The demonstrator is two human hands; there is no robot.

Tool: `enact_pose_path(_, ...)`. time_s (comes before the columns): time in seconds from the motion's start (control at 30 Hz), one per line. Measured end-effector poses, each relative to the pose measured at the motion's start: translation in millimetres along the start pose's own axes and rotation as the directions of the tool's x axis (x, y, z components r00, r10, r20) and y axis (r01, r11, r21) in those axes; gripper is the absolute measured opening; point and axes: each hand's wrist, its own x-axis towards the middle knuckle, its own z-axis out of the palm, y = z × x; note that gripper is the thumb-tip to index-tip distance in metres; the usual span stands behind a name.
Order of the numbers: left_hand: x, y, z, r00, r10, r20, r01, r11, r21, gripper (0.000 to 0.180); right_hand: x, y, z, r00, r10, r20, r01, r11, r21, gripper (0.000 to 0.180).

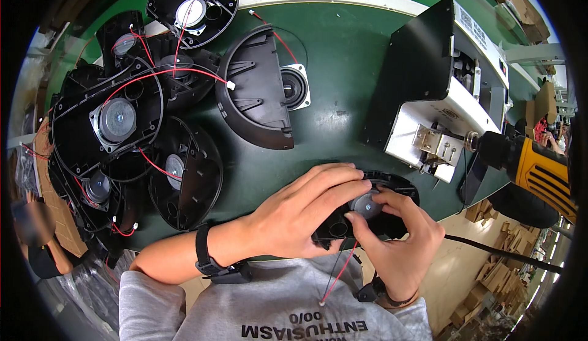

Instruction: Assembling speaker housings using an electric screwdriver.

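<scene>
A black plastic speaker housing lies at the near edge of the green table, right in front of me. My left hand is closed round its left side, fingers reaching over the far rim; the thumb is hidden. My right hand pinches the round grey magnet of a speaker seated in the housing, with thumb and forefinger on it. A red and black wire pair hangs from the housing over my grey shirt. Beyond my hands lie a half-round black shell and a loose square-framed speaker.
At left, several black housings with speakers are piled with red wires. A black and silver screw-feeder-like machine stands at right, a yellow and black power driver beside it. A person's arm shows at the left rim. Cardboard lies below right.
</scene>
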Motion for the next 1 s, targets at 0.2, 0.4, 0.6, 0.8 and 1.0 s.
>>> enact_pose_path(0.2, -0.6, -0.2, 1.6, 1.000, 0.001, 0.000, -0.001, 1.000, 0.013, 0.072, -2.1, 4.7, -0.4, 1.000, -0.026, -0.001, 0.026, 0.999, 0.020, 0.035)
enact_pose_path(0.4, -2.3, -1.1, 3.5, 1.000, -0.004, 0.000, 0.004, 1.000, 0.027, 0.074, -3.2, 4.3, 0.2, 0.999, -0.036, -0.017, 0.036, 0.999, 0.003, 0.034)
enact_pose_path(0.6, -4.3, -1.7, 0.5, 1.000, 0.001, 0.023, -0.001, 1.000, 0.015, 0.076, -5.1, 0.7, 0.8, 1.000, -0.023, -0.011, 0.023, 1.000, -0.012, 0.035)
enact_pose_path(0.8, -2.3, 4.0, -4.6, 0.988, -0.037, 0.147, 0.015, 0.990, 0.144, 0.055, -6.5, 2.5, -11.3, 0.998, 0.049, 0.028, -0.050, 0.998, 0.029, 0.030)
enact_pose_path(1.0, 8.1, 7.1, -0.4, 0.989, -0.016, 0.146, -0.013, 0.981, 0.193, 0.060, 19.2, 31.1, -86.0, 0.784, -0.002, -0.620, 0.391, 0.778, 0.491, 0.029)
